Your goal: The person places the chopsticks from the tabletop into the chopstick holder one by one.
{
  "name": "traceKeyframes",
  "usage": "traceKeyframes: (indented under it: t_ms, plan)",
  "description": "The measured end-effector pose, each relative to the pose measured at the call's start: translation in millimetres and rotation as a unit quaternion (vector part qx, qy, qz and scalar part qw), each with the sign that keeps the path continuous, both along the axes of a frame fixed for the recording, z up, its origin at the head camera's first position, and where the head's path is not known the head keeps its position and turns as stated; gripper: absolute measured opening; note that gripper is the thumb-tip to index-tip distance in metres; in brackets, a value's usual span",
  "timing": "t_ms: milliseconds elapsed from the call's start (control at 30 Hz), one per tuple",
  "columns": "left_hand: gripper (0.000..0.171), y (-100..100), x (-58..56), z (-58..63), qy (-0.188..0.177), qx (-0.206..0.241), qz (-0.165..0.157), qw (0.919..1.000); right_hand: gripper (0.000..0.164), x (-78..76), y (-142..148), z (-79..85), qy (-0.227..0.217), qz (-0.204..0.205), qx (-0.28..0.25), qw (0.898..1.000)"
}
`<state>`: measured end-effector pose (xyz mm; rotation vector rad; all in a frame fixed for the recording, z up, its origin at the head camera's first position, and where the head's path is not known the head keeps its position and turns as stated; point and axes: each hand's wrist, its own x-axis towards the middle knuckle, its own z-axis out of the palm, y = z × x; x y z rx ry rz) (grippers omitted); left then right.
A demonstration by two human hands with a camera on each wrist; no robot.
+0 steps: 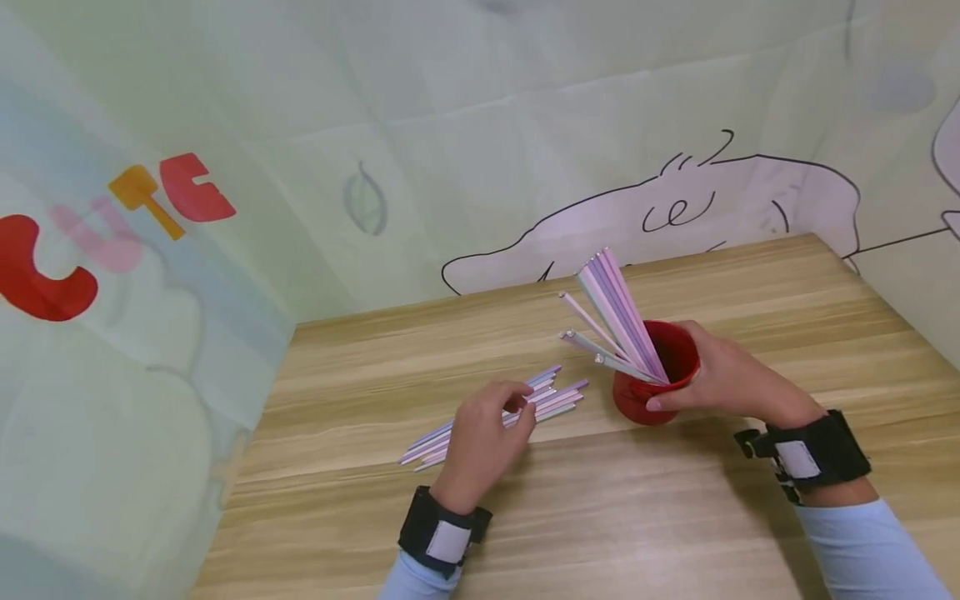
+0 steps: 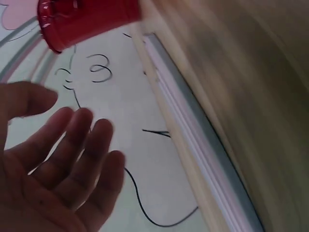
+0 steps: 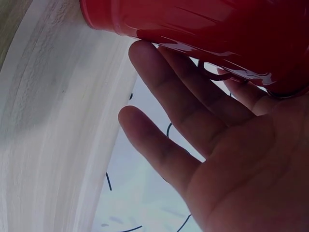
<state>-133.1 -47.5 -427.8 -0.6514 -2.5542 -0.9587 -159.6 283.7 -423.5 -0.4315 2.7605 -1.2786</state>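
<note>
A small glossy red pail point(image 1: 636, 408) stands on the table, tilted slightly, with a bundle of pastel pencil-like sticks point(image 1: 611, 304) leaning out toward its left. My right hand point(image 1: 723, 375) holds the pail at its right side, thumb on the near side by the rim. In the right wrist view, fingers point(image 3: 169, 96) lie along the red wall, beside a small loop. My left hand point(image 1: 487, 433) hovers over a loose row of similar sticks point(image 1: 558, 400) on the table. Its fingers are loosely bent, with nothing between them in the left wrist view.
The wood-grain table point(image 1: 600, 517) meets a pale printed cloth backdrop point(image 1: 300, 208) at the back and left. A black strap point(image 1: 817, 454) with a small camera sits on the right wrist, and a similar strap point(image 1: 442, 529) on the left.
</note>
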Motion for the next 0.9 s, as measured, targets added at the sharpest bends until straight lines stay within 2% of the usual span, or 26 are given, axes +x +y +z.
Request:
traceKeyframes:
  t_ms: [100, 200, 400, 567, 900]
  plan:
    - [0.014, -6.4, 0.0, -6.3, -0.020, -0.069, 0.013, 0.9973, 0.105, 0.8, 0.9, -0.6, -0.003, -0.006, 0.002, 1.000]
    - [0.013, -10.3, -0.9, -11.0, -0.034, -0.119, 0.014, 0.9922, 0.106, 1.4, 2.1, -1.0, -0.006, -0.013, 0.006, 1.000]
    - [0.010, -13.2, -3.1, -16.8, -0.055, -0.174, 0.007, 0.9831, 0.108, 1.3, 4.9, -0.3, -0.012, -0.027, 0.011, 0.999]
    - [0.010, -14.5, -4.5, -20.3, -0.062, -0.198, 0.015, 0.9781, 0.108, 0.1, 6.4, 1.1, -0.005, -0.033, 0.020, 0.999]
    - [0.008, -16.4, -3.8, -24.5, -0.048, -0.198, 0.016, 0.9789, 0.107, -1.5, 6.2, -0.7, -0.006, -0.026, 0.017, 0.999]
